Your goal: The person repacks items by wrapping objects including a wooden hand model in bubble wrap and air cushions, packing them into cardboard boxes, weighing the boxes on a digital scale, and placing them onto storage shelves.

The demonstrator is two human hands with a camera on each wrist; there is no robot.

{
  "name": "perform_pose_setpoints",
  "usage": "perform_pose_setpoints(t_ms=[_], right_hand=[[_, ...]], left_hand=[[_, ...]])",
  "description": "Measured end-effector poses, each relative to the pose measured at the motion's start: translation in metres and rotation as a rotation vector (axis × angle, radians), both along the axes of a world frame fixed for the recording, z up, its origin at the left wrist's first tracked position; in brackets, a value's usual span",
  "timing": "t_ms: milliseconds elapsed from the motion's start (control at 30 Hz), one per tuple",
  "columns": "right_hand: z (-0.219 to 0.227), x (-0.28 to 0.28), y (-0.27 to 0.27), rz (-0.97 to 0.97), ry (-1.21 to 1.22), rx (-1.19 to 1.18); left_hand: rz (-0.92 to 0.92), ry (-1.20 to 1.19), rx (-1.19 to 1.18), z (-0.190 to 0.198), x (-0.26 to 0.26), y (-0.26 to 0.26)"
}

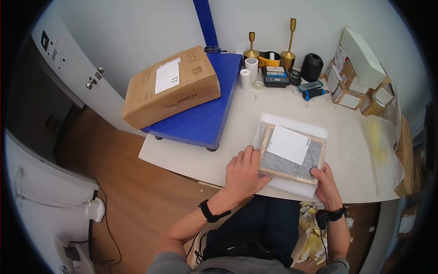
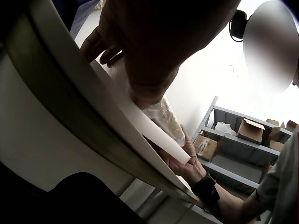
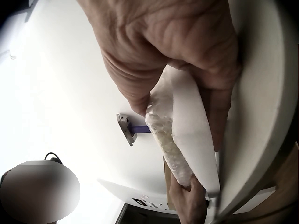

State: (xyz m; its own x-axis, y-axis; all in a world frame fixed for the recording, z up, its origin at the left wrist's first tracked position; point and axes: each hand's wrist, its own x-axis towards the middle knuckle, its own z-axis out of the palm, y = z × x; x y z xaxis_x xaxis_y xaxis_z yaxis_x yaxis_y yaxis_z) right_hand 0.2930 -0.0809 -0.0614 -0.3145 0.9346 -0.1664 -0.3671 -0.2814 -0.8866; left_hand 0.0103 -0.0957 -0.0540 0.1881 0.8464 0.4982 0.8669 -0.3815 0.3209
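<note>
A flat wrapped package (image 1: 287, 166) with a grey face, tan edges and a white label (image 1: 289, 144) lies on a white foam sheet (image 1: 296, 187) near the table's front edge. My left hand (image 1: 245, 176) holds the left side, thumb at the near left corner. With its thumb on top, my right hand (image 1: 326, 182) grips the near right corner, its fingers reaching beneath. In the right wrist view the clear wrapping (image 3: 166, 140) lies against the foam (image 3: 194, 130), the right hand (image 3: 173, 42) around both. The left wrist view shows the left hand (image 2: 140, 56) over the foam's edge (image 2: 161, 140).
A cardboard box (image 1: 171, 86) rests on a blue platform (image 1: 191, 130) at the left. Tape rolls (image 1: 245, 79), gold candlesticks (image 1: 288, 57), a black device (image 1: 275, 77) and a blue-handled tool (image 1: 314, 94) stand or lie at the back. Small boxes (image 1: 349, 98) and clear plastic wrap (image 1: 382, 150) are at the right.
</note>
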Motion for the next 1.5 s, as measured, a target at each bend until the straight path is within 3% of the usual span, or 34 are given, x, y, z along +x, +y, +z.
perform_pose_setpoints(t_ms=[100, 167, 267, 333, 433, 500, 567, 667, 733, 767, 833, 967, 1067, 1233, 1500], right_hand=[[-0.003, -0.001, -0.002, -0.053, -0.085, 0.03], [-0.005, -0.002, -0.003, -0.097, -0.108, 0.051], [0.001, -0.007, -0.004, -0.109, -0.077, 0.05], [0.001, -0.006, -0.003, -0.104, -0.074, 0.053], [0.0, -0.004, -0.007, -0.093, -0.059, 0.039], [0.003, -0.003, -0.005, -0.07, -0.047, 0.047], [0.003, -0.005, -0.006, -0.075, -0.057, 0.077], [0.001, -0.005, -0.006, -0.076, -0.041, 0.089], [0.001, -0.006, -0.006, -0.081, -0.025, 0.079], [0.001, -0.007, -0.006, -0.07, -0.018, 0.072], [0.001, -0.007, -0.006, -0.082, -0.022, 0.059], [0.004, -0.005, -0.008, -0.079, -0.032, 0.029], [0.0, -0.004, -0.007, -0.093, -0.017, 0.049], [0.011, -0.008, -0.006, -0.084, -0.009, 0.016], [0.015, 0.002, -0.024, -0.151, -0.006, -0.029]], left_hand=[[0.03, 0.01, -0.005, -0.006, 0.001, -0.005], [-0.046, -0.065, -0.084, -0.004, -0.003, -0.006], [-0.117, -0.123, -0.144, 0.028, -0.017, -0.023], [-0.145, -0.062, -0.021, 0.061, -0.043, -0.033], [0.214, 0.185, 0.427, 0.11, -0.124, -0.018], [0.397, 0.238, 0.534, 0.135, -0.197, 0.005], [0.588, 0.384, 0.411, 0.151, -0.275, 0.024], [0.55, 0.62, 0.273, 0.152, -0.362, 0.042], [0.489, 0.711, 0.114, 0.155, -0.366, 0.048], [0.473, 0.716, 0.12, 0.156, -0.367, 0.053], [0.268, 0.737, 0.164, 0.152, -0.361, 0.063], [0.102, 0.725, 0.232, 0.15, -0.345, 0.065], [0.062, 0.686, 0.291, 0.153, -0.311, 0.05], [-0.274, 0.554, 0.4, 0.16, -0.218, 0.015], [-0.182, 0.578, 0.226, 0.16, -0.197, 0.021]])
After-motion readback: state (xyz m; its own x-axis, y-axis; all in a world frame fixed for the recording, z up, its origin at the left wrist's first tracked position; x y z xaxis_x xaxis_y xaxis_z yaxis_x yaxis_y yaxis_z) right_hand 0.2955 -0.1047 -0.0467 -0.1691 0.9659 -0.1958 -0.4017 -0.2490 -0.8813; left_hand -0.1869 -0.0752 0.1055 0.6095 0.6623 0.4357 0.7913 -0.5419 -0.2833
